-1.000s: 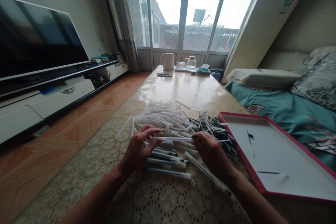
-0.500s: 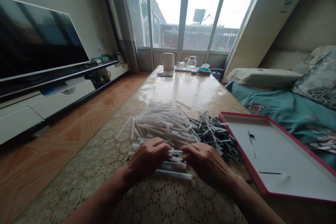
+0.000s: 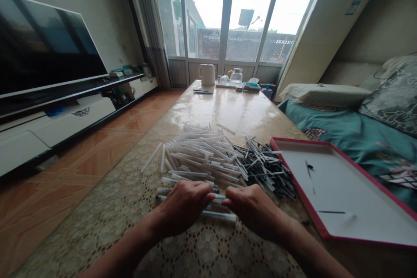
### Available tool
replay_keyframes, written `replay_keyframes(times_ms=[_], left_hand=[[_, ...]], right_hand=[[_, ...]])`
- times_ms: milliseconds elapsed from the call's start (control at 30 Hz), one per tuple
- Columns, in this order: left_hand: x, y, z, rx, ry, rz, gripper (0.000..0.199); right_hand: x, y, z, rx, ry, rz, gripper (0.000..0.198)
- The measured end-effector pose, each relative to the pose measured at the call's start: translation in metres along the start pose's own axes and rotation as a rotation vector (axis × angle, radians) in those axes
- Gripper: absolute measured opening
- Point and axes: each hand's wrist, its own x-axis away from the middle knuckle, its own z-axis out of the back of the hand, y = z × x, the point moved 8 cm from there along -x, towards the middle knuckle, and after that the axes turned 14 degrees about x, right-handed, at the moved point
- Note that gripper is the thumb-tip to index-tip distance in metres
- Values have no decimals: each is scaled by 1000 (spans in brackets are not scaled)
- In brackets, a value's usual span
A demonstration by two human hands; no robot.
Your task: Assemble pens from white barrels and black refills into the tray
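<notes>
Windows (image 3: 208, 21) are lighting the desk (image 3: 208, 260). On its near part, the left hand (image 3: 186, 205) and right hand (image 3: 253, 205) are holding one pen (image 3: 219, 197) between them, each grip narrow around it. White tubes (image 3: 192, 147) are lying farther off, dark refills (image 3: 267, 170) right of those, beside a tray (image 3: 352, 186).

I'm in a home, by the look of it a living room. On the left I have a wide television (image 3: 48, 47) above a long black-and-white cabinet (image 3: 68, 124), with orange floor tiles (image 3: 124, 126) beside it. My long table (image 3: 97, 213) wears a flowery pattern, and a pale jug (image 3: 207, 75) and glass pitcher (image 3: 236, 78) stand at its far end. Beyond are tall windows (image 3: 208, 8) and a curtain (image 3: 158, 52); on the right, a teal cloth (image 3: 345, 121) and patterned cushion (image 3: 395, 95).
</notes>
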Motion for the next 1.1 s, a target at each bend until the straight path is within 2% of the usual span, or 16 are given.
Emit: replay_keyframes(times_ms=[133, 200, 267, 333, 433, 467, 533, 633, 700, 767, 833, 900, 1000, 1100], left_hand=[[3, -23, 9, 386, 19, 234, 44], [10, -46, 23, 652, 147, 407, 50], [19, -70, 41, 797, 319, 549, 51], [23, -81, 60, 695, 441, 551, 48], [20, -79, 73, 392, 485, 469, 32], [18, -77, 73, 327, 493, 453, 29], [18, -74, 70, 279, 534, 431, 37], [19, -64, 67, 320, 627, 375, 43], [18, -58, 57, 463, 615, 376, 35], [11, -54, 32, 746, 459, 444, 31], [6, -46, 4, 1024, 305, 510, 36], [3, -41, -12, 1182, 247, 541, 35], [2, -44, -18, 1271, 285, 571, 28], [8, -56, -7, 1294, 414, 595, 26]], right_hand=[[0, 5, 12, 133, 63, 40, 32], [3, 22, 23, 191, 116, -26, 35], [6, 43, 36, 205, 207, -152, 38], [8, 55, 41, 146, 254, -226, 39], [3, 49, 31, 48, 194, -202, 36], [2, 45, 26, 31, 166, -189, 35], [0, 38, 18, 1, 129, -190, 31], [0, 35, 12, -67, 111, -227, 27], [-1, 32, 9, -139, 97, -231, 25], [-2, 26, 5, -202, 74, -207, 23], [-3, 20, 2, -233, 51, -181, 23], [-4, 12, 1, -256, 34, -148, 24], [-4, 11, 1, -346, 32, -144, 22], [-1, 27, 1, -497, 80, -266, 32]])
